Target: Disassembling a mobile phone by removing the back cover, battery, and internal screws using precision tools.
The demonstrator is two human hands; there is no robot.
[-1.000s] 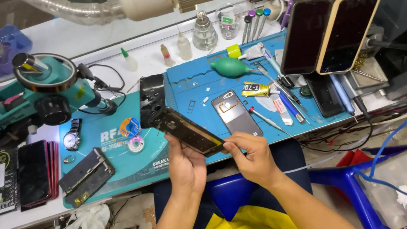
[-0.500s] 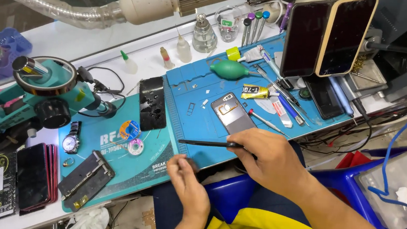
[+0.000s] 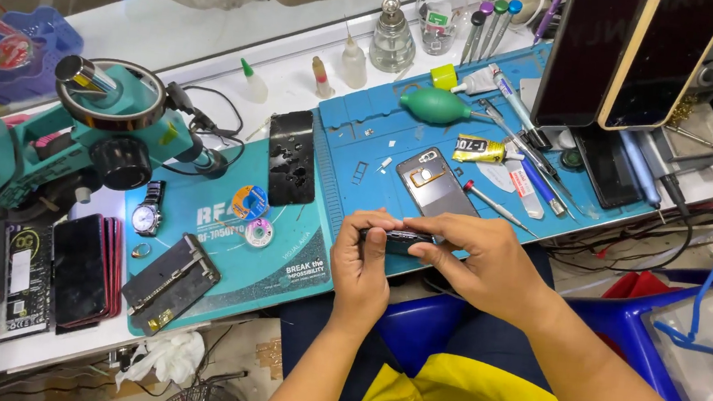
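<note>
Both hands [image 3: 420, 263] have closed together, pinching a thin dark phone [image 3: 401, 236] edge-on (glossy slab).

White workbench [image 3: 216, 34] (brightly lit)

Phone [image 3: 401, 238] held at centre between left hand [image 3: 361, 262] and right hand [image 3: 477, 260], phone back cover [image 3: 437, 182] at twelve o'clock on the mat [image 3: 363, 131], microscope [image 3: 75, 138] at nine o'clock, wristwatch [image 3: 144, 217] beside it

Both hands are meeting at frame centre: left hand [image 3: 361, 266] & right hand [image 3: 481, 265] are pinching a dark phone [image 3: 401, 240] edge-on, just above the blue mat [image 3: 362, 140] edge. A grey back cover [image 3: 438, 182] is lying right above them. A teal microscope [image 3: 75, 138] is sitting at frame left.
</note>
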